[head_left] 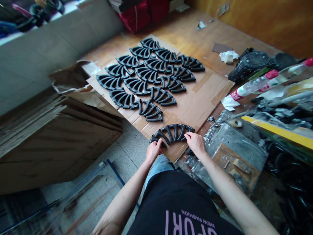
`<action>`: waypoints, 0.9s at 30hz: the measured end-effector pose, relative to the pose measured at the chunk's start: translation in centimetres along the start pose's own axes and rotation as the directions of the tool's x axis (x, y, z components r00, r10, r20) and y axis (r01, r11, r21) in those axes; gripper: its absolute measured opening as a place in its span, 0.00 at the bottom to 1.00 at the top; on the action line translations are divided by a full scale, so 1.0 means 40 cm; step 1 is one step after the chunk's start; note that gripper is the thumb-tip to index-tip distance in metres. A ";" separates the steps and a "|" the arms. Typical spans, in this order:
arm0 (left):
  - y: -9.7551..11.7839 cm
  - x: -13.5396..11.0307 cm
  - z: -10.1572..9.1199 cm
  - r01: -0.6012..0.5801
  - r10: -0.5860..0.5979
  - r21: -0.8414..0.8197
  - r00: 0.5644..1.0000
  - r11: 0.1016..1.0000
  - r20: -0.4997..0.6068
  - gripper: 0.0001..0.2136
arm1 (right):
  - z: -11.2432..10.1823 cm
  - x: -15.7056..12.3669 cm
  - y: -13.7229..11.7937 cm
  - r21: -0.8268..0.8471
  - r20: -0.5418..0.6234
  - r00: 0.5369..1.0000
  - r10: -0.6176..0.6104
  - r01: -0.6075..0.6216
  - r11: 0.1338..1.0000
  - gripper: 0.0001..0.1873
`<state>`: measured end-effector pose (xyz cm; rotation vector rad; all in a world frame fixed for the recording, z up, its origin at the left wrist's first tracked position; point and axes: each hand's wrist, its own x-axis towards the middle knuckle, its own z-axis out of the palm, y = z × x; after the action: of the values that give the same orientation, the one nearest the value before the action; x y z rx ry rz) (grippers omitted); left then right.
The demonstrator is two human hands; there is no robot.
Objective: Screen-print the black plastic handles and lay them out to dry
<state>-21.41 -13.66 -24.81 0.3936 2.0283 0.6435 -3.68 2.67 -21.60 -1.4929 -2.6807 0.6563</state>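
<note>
A black, fan-shaped piece made of several curved, ribbed segments (pixel 175 131) lies at the near corner of a cardboard sheet (pixel 193 101). My left hand (pixel 154 151) pinches its left end, thumb over the dark end segment. At the opposite end, my right hand (pixel 195 142) has its fingertips closed on the outermost rib. Beyond my hands, several matching black fan-shaped pieces (pixel 148 75) are laid in slanted rows on the same cardboard. What the segments are exactly, I cannot tell.
To the right are plastic bottles (pixel 256 83), a tape roll (pixel 236 123) and a cluttered board (pixel 234 153). Stacked cardboard (pixel 61 140) stands left of the table, beside an opened paper bag (pixel 73 80). A red bundle (pixel 137 16) sits at the back.
</note>
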 end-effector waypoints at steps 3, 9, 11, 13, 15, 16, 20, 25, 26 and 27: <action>0.021 0.021 -0.003 0.026 -0.023 -0.064 0.998 0.998 0.055 0.26 | 0.010 0.025 0.010 0.022 -0.015 0.999 -0.043 0.043 0.999 0.16; 0.035 0.039 -0.001 0.072 -0.052 -0.187 0.992 0.980 0.112 0.27 | 0.000 0.013 -0.037 -0.057 -0.092 0.984 -0.155 0.150 0.987 0.17; 0.031 0.039 0.000 0.071 -0.050 -0.205 0.993 0.976 0.108 0.27 | 0.009 -0.005 -0.083 -0.056 -0.101 0.970 -0.220 0.215 0.975 0.19; 0.029 0.036 0.000 0.073 -0.050 -0.221 0.993 0.973 0.107 0.27 | 0.026 -0.021 -0.129 -0.059 -0.078 0.967 -0.243 0.239 0.969 0.22; 0.031 0.034 0.001 0.068 -0.046 -0.229 0.994 0.971 0.104 0.26 | 0.047 -0.033 -0.165 -0.080 -0.051 0.977 -0.208 0.203 0.976 0.23; 0.033 0.033 0.001 0.067 -0.045 -0.228 0.994 0.971 0.099 0.26 | 0.056 -0.036 -0.178 -0.089 -0.046 0.983 -0.178 0.174 0.981 0.24; 0.041 0.029 0.003 0.060 -0.043 -0.218 0.996 0.974 0.085 0.25 | 0.081 -0.031 -0.200 -0.095 -0.069 0.993 -0.094 0.087 0.992 0.22; 0.047 0.023 0.003 0.065 -0.051 -0.180 0.995 0.981 0.082 0.24 | 0.083 -0.010 -0.220 -0.145 0.013 0.999 0.033 -0.031 0.989 0.23; 0.048 0.021 0.004 0.067 -0.054 -0.176 0.996 0.982 0.078 0.24 | 0.081 -0.007 -0.224 -0.161 0.031 0.998 0.053 -0.047 0.986 0.23; 0.049 0.020 0.005 0.066 -0.054 -0.176 0.996 0.982 0.075 0.24 | 0.078 -0.004 -0.228 -0.172 0.045 0.997 0.064 -0.055 0.983 0.23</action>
<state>-21.61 -11.60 -24.28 0.2444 1.8915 0.7567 -11.64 -2.75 -21.14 -1.6215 -2.8046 0.4827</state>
